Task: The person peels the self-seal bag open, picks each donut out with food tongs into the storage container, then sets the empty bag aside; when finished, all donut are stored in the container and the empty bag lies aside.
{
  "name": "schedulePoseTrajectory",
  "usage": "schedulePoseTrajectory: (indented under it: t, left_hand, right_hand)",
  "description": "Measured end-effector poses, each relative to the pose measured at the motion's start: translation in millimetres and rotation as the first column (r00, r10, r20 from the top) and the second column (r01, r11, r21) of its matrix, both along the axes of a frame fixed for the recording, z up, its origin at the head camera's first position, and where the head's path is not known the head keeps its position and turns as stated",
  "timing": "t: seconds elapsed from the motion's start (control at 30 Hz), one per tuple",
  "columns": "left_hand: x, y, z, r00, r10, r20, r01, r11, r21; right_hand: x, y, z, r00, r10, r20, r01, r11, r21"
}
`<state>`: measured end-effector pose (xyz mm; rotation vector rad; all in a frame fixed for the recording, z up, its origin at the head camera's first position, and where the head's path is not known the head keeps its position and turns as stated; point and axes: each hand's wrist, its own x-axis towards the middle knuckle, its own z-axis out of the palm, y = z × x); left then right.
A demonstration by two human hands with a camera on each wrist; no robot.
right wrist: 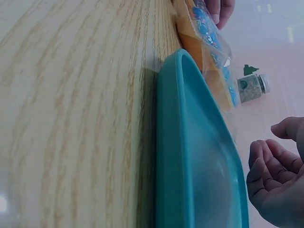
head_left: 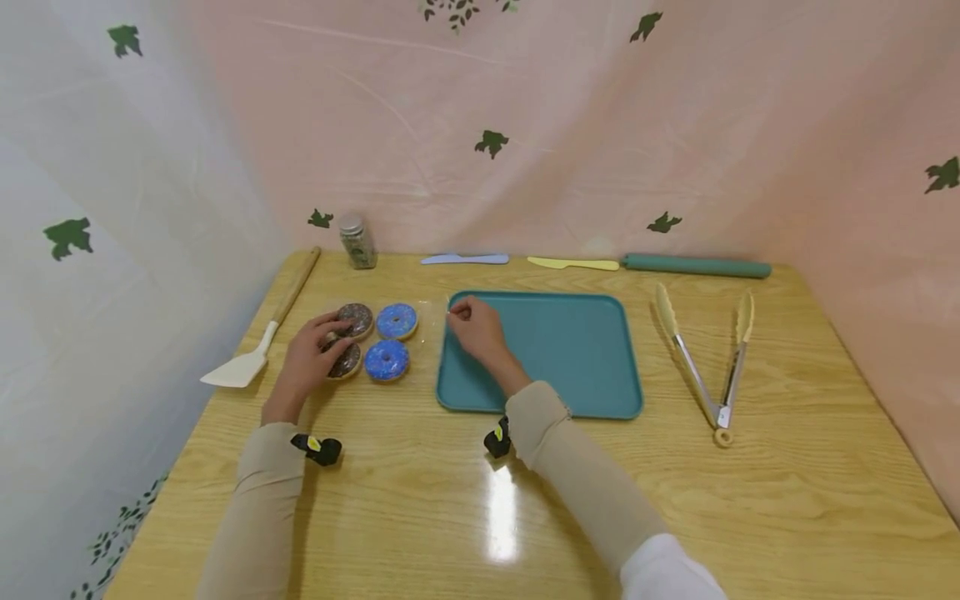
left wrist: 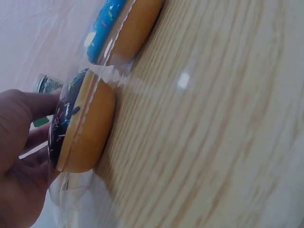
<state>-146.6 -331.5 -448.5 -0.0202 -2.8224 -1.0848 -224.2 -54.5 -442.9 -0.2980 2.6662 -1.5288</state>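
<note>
Two chocolate-brown sprinkled donuts and two blue sprinkled donuts lie in clear plastic packaging on the table's left side. My left hand rests over the brown pair, its thumb and fingers spread apart and touching the top. In the left wrist view, part of that hand is hidden behind a brown donut. Above the left edge of the teal tray is my right hand, near the packaging's right end. Its fingers curl loosely, the thumb stands apart, and nothing shows between them.
A white spatula lies at far left, with a spice jar behind. Along the back edge lie a blue knife, a yellow knife and a green rolling pin. Spread tongs lie right of the tray.
</note>
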Motion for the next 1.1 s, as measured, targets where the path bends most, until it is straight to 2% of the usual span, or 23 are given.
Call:
schedulePoseTrajectory:
  t: [0.17, 0.37, 0.57, 0.67, 0.8, 0.93, 1.03, 1.1]
  left_hand:
    - [1.1, 6.1, -3.0, 0.988, 0.144, -0.054, -0.14, 0.988, 0.058]
    - [0.8, 13.5, 0.7, 0.972, 0.202, -0.123, -0.204, 0.979, -0.007]
    - [-0.7, 17.4, 2.2, 0.953, 0.266, -0.147, -0.275, 0.961, -0.042]
    - [-0.2, 17.9, 1.2, 0.949, 0.263, -0.177, -0.278, 0.958, -0.069]
    - [-0.2, 16.6, -1.2, 0.95, 0.219, -0.221, -0.249, 0.961, -0.12]
    - [-2.1, 13.1, -3.7, 0.954, 0.194, -0.228, -0.228, 0.964, -0.136]
    - [-4.5, 7.9, -5.7, 0.951, 0.217, -0.22, -0.239, 0.968, -0.077]
    - [-4.6, 4.8, -5.2, 0.95, 0.238, -0.203, -0.249, 0.968, -0.033]
  right_hand:
    - [2.2, -1.2, 0.4, 1.0, 0.018, -0.024, -0.018, 0.999, -0.032]
    - [2.9, -0.9, -0.7, 0.999, 0.031, -0.008, -0.031, 0.999, -0.045]
    - [4.3, 1.0, 0.1, 0.999, 0.053, -0.008, -0.054, 0.997, -0.064]
    - [5.9, 2.2, -0.4, 0.997, 0.069, -0.026, -0.071, 0.996, -0.061]
    - [8.0, 3.3, -1.2, 0.994, 0.1, -0.045, -0.103, 0.993, -0.062]
    - [9.7, 3.8, -1.0, 0.99, 0.129, -0.061, -0.132, 0.99, -0.058]
    - [9.9, 3.0, -0.9, 0.974, 0.207, -0.095, -0.203, 0.978, 0.044]
    - [9.6, 1.4, 0.4, 0.95, 0.292, -0.11, -0.274, 0.949, 0.155]
